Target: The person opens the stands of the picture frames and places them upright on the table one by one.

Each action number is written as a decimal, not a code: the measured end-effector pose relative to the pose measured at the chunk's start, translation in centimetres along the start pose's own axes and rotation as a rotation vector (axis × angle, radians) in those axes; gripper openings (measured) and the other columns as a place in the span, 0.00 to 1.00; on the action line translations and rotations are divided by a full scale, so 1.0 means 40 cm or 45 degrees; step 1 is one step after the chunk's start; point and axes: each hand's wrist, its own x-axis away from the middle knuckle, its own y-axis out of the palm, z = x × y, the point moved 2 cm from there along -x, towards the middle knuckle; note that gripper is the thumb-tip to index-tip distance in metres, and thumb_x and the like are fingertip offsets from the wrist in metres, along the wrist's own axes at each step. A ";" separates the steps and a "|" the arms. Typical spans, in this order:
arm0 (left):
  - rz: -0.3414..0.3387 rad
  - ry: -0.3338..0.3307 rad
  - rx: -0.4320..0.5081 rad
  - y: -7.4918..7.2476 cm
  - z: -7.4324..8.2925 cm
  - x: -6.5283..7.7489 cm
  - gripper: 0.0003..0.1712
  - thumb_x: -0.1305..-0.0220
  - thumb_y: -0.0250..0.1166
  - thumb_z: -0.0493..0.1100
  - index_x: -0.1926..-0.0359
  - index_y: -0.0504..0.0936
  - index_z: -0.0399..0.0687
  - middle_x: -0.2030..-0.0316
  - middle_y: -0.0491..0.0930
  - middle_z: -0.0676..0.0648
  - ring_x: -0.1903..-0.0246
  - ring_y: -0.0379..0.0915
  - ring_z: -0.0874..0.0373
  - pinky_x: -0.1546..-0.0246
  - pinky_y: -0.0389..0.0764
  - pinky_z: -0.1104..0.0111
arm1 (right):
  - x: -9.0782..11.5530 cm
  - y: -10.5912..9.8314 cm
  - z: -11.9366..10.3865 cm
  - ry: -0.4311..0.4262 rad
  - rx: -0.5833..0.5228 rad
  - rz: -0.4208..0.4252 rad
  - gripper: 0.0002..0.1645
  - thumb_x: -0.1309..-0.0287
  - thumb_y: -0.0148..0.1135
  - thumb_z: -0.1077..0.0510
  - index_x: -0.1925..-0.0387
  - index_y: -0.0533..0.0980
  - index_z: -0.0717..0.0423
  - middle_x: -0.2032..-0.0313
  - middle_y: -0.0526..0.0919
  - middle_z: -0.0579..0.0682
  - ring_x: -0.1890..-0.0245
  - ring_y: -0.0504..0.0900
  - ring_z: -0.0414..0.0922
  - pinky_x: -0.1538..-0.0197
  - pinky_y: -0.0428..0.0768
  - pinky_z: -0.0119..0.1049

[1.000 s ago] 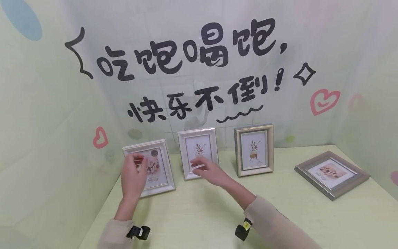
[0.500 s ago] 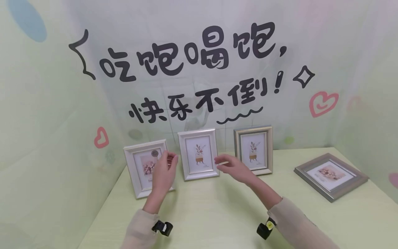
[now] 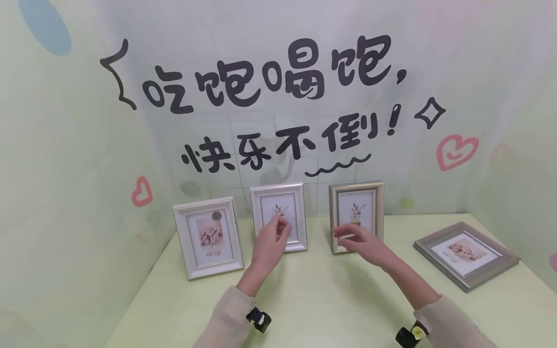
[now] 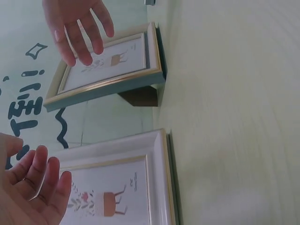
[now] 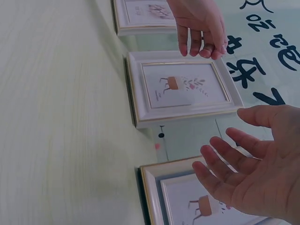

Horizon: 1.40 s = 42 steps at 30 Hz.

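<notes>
My left hand (image 3: 269, 244) hovers before the middle white picture frame (image 3: 275, 205), covering part of its flower-pot print. Its fingers are loosely bent and hold nothing. Beside it, my right hand (image 3: 363, 244) hangs before the gold-and-grey picture frame (image 3: 357, 205), overlapping its lower left part. In the right wrist view the right hand's fingers (image 5: 222, 164) are spread and relaxed, with thumb apart. Another white picture frame (image 3: 211, 237) with a blossom print leans upright at the left. A brown-grey picture frame (image 3: 467, 256) lies face up at the right.
All the frames are on a pale yellow-green table (image 3: 304, 299). Behind them hangs a light printed backdrop (image 3: 278, 140) with black lettering. A dark stand leg (image 4: 143, 97) props the gold-and-grey frame from behind. Black wrist cameras (image 3: 258, 319) sit at both sleeves.
Both hands have swept to the right: the left from the left white frame to the middle one, the right from the middle frame to the gold-and-grey one. The frames stay in place.
</notes>
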 end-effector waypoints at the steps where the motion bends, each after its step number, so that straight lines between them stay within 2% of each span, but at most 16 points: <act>1: -0.016 0.015 0.000 0.015 0.006 -0.001 0.09 0.27 0.56 0.45 0.57 0.78 0.44 0.64 0.84 0.47 0.64 0.79 0.58 0.60 0.82 0.69 | 0.011 -0.009 0.005 -0.006 -0.003 0.001 0.24 0.29 0.55 0.59 0.40 0.69 0.72 0.42 0.75 0.71 0.44 0.79 0.65 0.44 0.83 0.50; 4: -0.069 0.036 0.001 0.060 0.024 0.000 0.08 0.27 0.57 0.45 0.57 0.78 0.45 0.65 0.83 0.48 0.65 0.78 0.60 0.61 0.81 0.72 | 0.048 -0.037 0.024 0.002 0.001 0.014 0.23 0.30 0.55 0.61 0.41 0.69 0.74 0.43 0.75 0.74 0.46 0.82 0.60 0.46 0.84 0.42; 6: -0.106 0.046 0.002 0.089 0.037 0.001 0.09 0.28 0.57 0.45 0.57 0.78 0.45 0.65 0.83 0.49 0.66 0.78 0.61 0.62 0.80 0.74 | 0.072 -0.057 0.039 0.002 0.002 0.026 0.23 0.30 0.55 0.61 0.42 0.69 0.75 0.44 0.75 0.74 0.49 0.84 0.49 0.48 0.84 0.38; 9: -0.159 0.058 0.010 0.128 0.061 -0.002 0.09 0.27 0.57 0.46 0.57 0.78 0.47 0.65 0.83 0.50 0.66 0.78 0.62 0.62 0.79 0.75 | 0.105 -0.092 0.060 0.011 0.007 0.046 0.23 0.30 0.55 0.61 0.41 0.68 0.76 0.44 0.76 0.75 0.53 0.82 0.30 0.49 0.84 0.36; 11: -0.187 0.061 0.018 0.151 0.078 -0.006 0.10 0.27 0.57 0.47 0.56 0.78 0.47 0.64 0.83 0.51 0.66 0.78 0.63 0.62 0.79 0.75 | 0.126 -0.120 0.071 0.031 0.014 0.064 0.24 0.29 0.54 0.61 0.40 0.68 0.76 0.44 0.75 0.75 0.55 0.79 0.23 0.49 0.84 0.36; 16: -0.243 0.064 0.044 0.206 0.116 -0.011 0.09 0.27 0.57 0.47 0.55 0.79 0.47 0.64 0.83 0.51 0.66 0.77 0.66 0.63 0.78 0.77 | 0.167 -0.194 0.095 0.078 0.080 0.112 0.24 0.28 0.53 0.60 0.40 0.68 0.76 0.42 0.74 0.76 0.56 0.77 0.20 0.52 0.83 0.29; 19: -0.279 0.077 0.055 0.238 0.138 -0.011 0.09 0.27 0.57 0.47 0.56 0.79 0.48 0.64 0.83 0.53 0.67 0.75 0.67 0.64 0.77 0.78 | 0.189 -0.237 0.108 0.070 0.138 0.141 0.23 0.28 0.52 0.61 0.40 0.68 0.76 0.43 0.75 0.74 0.55 0.76 0.19 0.53 0.83 0.25; 21: -0.309 0.087 0.058 0.259 0.153 -0.010 0.08 0.27 0.57 0.47 0.57 0.79 0.49 0.65 0.83 0.54 0.68 0.74 0.68 0.66 0.76 0.79 | 0.208 -0.264 0.118 0.088 0.168 0.167 0.23 0.27 0.52 0.60 0.40 0.68 0.74 0.45 0.79 0.64 0.55 0.76 0.19 0.54 0.82 0.24; 23: -0.345 0.093 0.057 0.280 0.164 -0.008 0.07 0.27 0.58 0.47 0.58 0.78 0.51 0.66 0.82 0.55 0.69 0.73 0.69 0.67 0.75 0.79 | 0.227 -0.287 0.129 0.103 0.190 0.190 0.23 0.27 0.52 0.60 0.39 0.68 0.73 0.48 0.82 0.45 0.55 0.75 0.18 0.54 0.82 0.23; 26: -0.399 0.094 0.047 0.314 0.170 -0.004 0.06 0.28 0.58 0.48 0.59 0.78 0.52 0.67 0.81 0.56 0.69 0.72 0.70 0.67 0.74 0.79 | 0.252 -0.311 0.149 0.116 0.223 0.246 0.23 0.28 0.53 0.60 0.40 0.69 0.73 0.54 0.76 0.21 0.55 0.75 0.17 0.56 0.82 0.22; 29: -0.450 0.112 -0.002 0.355 0.172 -0.002 0.05 0.29 0.58 0.47 0.60 0.78 0.53 0.66 0.81 0.57 0.67 0.73 0.71 0.66 0.73 0.79 | 0.274 -0.331 0.174 0.096 0.194 0.282 0.17 0.29 0.54 0.62 0.43 0.74 0.66 0.57 0.75 0.15 0.57 0.76 0.18 0.59 0.82 0.22; 31: -0.489 0.117 -0.044 0.382 0.182 -0.003 0.05 0.29 0.59 0.48 0.59 0.78 0.54 0.66 0.81 0.58 0.67 0.73 0.71 0.67 0.73 0.80 | 0.291 -0.347 0.193 0.078 0.144 0.288 0.14 0.30 0.54 0.64 0.47 0.77 0.53 0.57 0.77 0.16 0.57 0.77 0.18 0.59 0.82 0.21; 33: -0.531 0.129 -0.097 0.407 0.203 -0.005 0.04 0.30 0.60 0.48 0.59 0.78 0.55 0.65 0.82 0.59 0.67 0.73 0.72 0.69 0.72 0.80 | 0.309 -0.369 0.212 0.079 0.080 0.289 0.19 0.30 0.54 0.66 0.50 0.77 0.38 0.57 0.78 0.18 0.57 0.78 0.20 0.59 0.82 0.20; 35: -0.573 0.126 -0.132 0.428 0.228 -0.010 0.04 0.30 0.60 0.49 0.59 0.78 0.56 0.66 0.81 0.60 0.69 0.72 0.72 0.71 0.71 0.80 | 0.327 -0.391 0.228 0.078 0.050 0.311 0.25 0.31 0.53 0.68 0.53 0.76 0.29 0.58 0.79 0.19 0.58 0.78 0.20 0.60 0.81 0.20; 39: -0.649 0.115 -0.163 0.469 0.266 -0.013 0.05 0.30 0.60 0.50 0.59 0.79 0.57 0.66 0.81 0.61 0.71 0.70 0.72 0.72 0.70 0.79 | 0.361 -0.422 0.255 0.135 0.111 0.397 0.27 0.32 0.56 0.67 0.57 0.77 0.24 0.59 0.77 0.16 0.62 0.76 0.21 0.63 0.80 0.19; 42: -0.693 0.092 -0.213 0.505 0.279 -0.009 0.05 0.30 0.60 0.50 0.58 0.80 0.59 0.62 0.82 0.62 0.69 0.72 0.71 0.70 0.71 0.79 | 0.386 -0.428 0.275 0.208 0.159 0.414 0.27 0.32 0.56 0.65 0.60 0.76 0.21 0.60 0.75 0.15 0.64 0.76 0.22 0.64 0.79 0.20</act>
